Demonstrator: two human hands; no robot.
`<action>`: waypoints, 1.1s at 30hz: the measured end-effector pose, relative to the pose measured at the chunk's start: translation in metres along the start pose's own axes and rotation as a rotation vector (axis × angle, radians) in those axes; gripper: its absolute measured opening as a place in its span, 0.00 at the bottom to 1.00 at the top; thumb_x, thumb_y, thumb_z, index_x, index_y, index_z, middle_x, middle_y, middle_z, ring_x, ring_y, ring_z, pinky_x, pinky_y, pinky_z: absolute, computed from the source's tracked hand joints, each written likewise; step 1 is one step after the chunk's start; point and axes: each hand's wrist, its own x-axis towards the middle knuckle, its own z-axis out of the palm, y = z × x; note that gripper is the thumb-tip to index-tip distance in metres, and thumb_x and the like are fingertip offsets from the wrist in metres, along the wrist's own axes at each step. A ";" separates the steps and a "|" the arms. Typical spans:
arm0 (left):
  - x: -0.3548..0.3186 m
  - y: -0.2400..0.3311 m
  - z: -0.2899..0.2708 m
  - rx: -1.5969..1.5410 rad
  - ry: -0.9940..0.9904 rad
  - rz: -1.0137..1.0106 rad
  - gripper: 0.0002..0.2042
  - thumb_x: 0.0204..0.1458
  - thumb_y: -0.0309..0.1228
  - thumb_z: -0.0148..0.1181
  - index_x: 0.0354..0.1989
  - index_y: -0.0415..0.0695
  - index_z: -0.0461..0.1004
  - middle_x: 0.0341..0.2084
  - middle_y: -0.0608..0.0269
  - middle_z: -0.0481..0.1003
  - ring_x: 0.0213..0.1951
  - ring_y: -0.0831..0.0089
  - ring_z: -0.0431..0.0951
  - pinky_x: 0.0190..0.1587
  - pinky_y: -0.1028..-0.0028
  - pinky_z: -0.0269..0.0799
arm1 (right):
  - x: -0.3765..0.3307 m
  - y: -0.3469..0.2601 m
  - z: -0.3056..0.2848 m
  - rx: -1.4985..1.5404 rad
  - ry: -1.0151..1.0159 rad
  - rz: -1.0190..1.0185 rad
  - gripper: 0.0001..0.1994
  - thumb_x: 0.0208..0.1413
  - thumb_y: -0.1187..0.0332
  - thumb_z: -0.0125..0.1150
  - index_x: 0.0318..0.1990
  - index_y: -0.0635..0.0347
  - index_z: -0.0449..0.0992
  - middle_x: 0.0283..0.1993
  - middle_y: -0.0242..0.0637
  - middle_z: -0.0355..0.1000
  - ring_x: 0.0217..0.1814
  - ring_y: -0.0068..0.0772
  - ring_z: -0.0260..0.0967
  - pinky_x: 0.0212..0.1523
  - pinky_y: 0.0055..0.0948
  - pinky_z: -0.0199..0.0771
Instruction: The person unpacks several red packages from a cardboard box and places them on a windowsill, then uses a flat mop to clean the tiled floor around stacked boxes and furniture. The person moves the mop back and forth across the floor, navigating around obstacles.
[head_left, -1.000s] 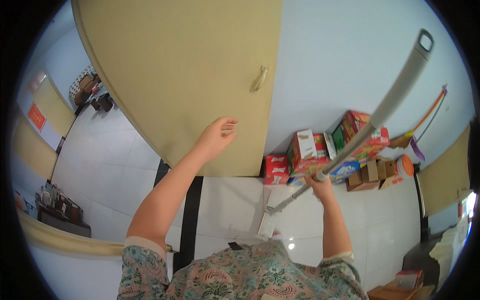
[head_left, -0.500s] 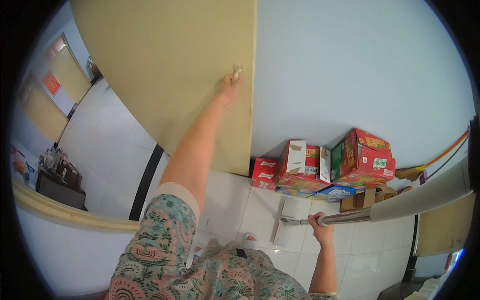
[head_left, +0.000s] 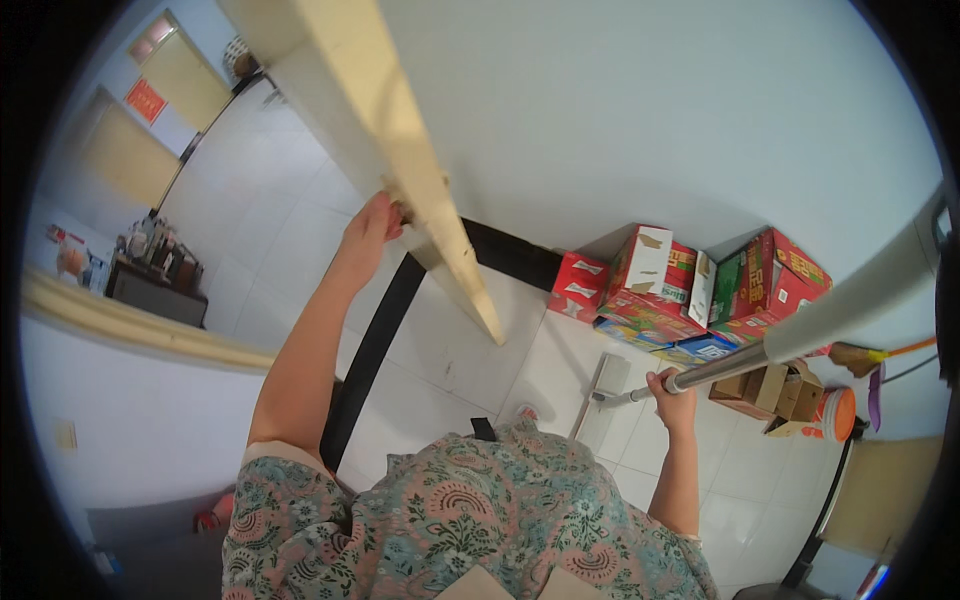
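Note:
My left hand [head_left: 370,232] is closed on the handle [head_left: 399,203] of a pale yellow door [head_left: 425,190], whose narrow edge faces me. The handle is mostly covered by my fingers. At the right, my right hand [head_left: 676,402] is wrapped round the pole of a flat mop [head_left: 722,367]. The upper part of that pole is thick, white and close to the camera. The mop's flat head [head_left: 603,385] rests on the white tiles left of my right hand.
Red and green cartons [head_left: 655,285] are stacked against the wall, with open brown boxes [head_left: 768,390] and an orange-topped bucket [head_left: 838,412] beside them. A broom [head_left: 858,357] leans at the right. Through the doorway is a tiled floor [head_left: 270,190] and a cluttered dark cabinet [head_left: 157,293].
The door has swung, turning from its broad face to its edge, with my left hand still on its handle. The hallway shows more. My right hand keeps its hold on the mop.

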 end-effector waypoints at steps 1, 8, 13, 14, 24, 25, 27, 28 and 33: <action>-0.021 -0.005 -0.016 -0.001 0.038 0.004 0.23 0.61 0.48 0.33 0.44 0.38 0.65 0.36 0.66 0.68 0.39 0.77 0.68 0.50 0.73 0.64 | -0.004 -0.025 0.001 -0.013 -0.043 0.042 0.14 0.44 0.58 0.64 0.23 0.60 0.72 0.18 0.39 0.68 0.21 0.35 0.68 0.26 0.33 0.67; -0.139 -0.048 -0.137 -0.031 0.394 -0.047 0.27 0.59 0.48 0.35 0.58 0.39 0.57 0.52 0.59 0.63 0.52 0.71 0.65 0.54 0.71 0.62 | -0.015 -0.100 0.071 -0.137 -0.389 -0.108 0.15 0.44 0.54 0.62 0.30 0.56 0.76 0.25 0.43 0.73 0.31 0.44 0.71 0.33 0.38 0.68; -0.182 -0.082 -0.227 -0.087 0.474 -0.097 0.27 0.58 0.49 0.36 0.58 0.41 0.57 0.52 0.64 0.64 0.51 0.74 0.64 0.54 0.70 0.59 | -0.056 -0.170 0.141 -0.244 -0.429 -0.438 0.16 0.43 0.53 0.62 0.36 0.52 0.77 0.30 0.44 0.73 0.36 0.47 0.71 0.37 0.41 0.69; -0.187 -0.082 -0.238 -0.082 0.474 -0.104 0.26 0.58 0.49 0.36 0.58 0.41 0.57 0.52 0.64 0.64 0.51 0.75 0.64 0.54 0.71 0.59 | -0.065 -0.183 0.158 -0.257 -0.462 -0.470 0.16 0.43 0.53 0.62 0.36 0.52 0.77 0.31 0.44 0.74 0.36 0.46 0.71 0.37 0.40 0.69; -0.276 -0.098 -0.303 -0.088 0.964 0.255 0.23 0.57 0.37 0.44 0.58 0.39 0.56 0.55 0.54 0.61 0.56 0.66 0.60 0.58 0.67 0.55 | -0.125 -0.279 0.273 -0.272 -0.641 -0.806 0.08 0.43 0.61 0.60 0.30 0.50 0.76 0.28 0.37 0.74 0.35 0.43 0.72 0.35 0.39 0.70; -0.280 -0.104 -0.302 -0.086 1.038 0.332 0.23 0.57 0.35 0.45 0.59 0.39 0.56 0.56 0.52 0.60 0.57 0.65 0.59 0.59 0.66 0.55 | -0.125 -0.286 0.280 -0.279 -0.667 -0.837 0.07 0.43 0.62 0.60 0.30 0.50 0.76 0.28 0.37 0.74 0.35 0.42 0.72 0.35 0.39 0.70; -0.265 -0.032 -0.205 -0.259 0.999 0.711 0.26 0.58 0.41 0.41 0.61 0.38 0.49 0.61 0.45 0.51 0.62 0.59 0.52 0.63 0.60 0.48 | -0.109 -0.286 0.295 -0.310 -0.701 -0.852 0.06 0.42 0.63 0.60 0.30 0.50 0.77 0.28 0.37 0.74 0.35 0.41 0.73 0.35 0.39 0.70; -0.264 0.004 -0.176 -0.226 0.992 0.570 0.33 0.55 0.48 0.46 0.62 0.38 0.45 0.62 0.45 0.47 0.63 0.57 0.49 0.64 0.57 0.43 | -0.106 -0.291 0.301 -0.308 -0.734 -0.864 0.06 0.42 0.64 0.60 0.29 0.50 0.77 0.28 0.38 0.74 0.35 0.41 0.73 0.34 0.39 0.70; -0.248 0.050 -0.150 -0.386 0.326 0.683 0.47 0.38 0.54 0.64 0.61 0.38 0.47 0.32 0.62 0.63 0.34 0.73 0.64 0.49 0.68 0.61 | -0.063 -0.298 0.312 -0.380 -0.882 -0.971 0.06 0.41 0.66 0.59 0.30 0.48 0.76 0.29 0.36 0.74 0.35 0.40 0.72 0.34 0.39 0.70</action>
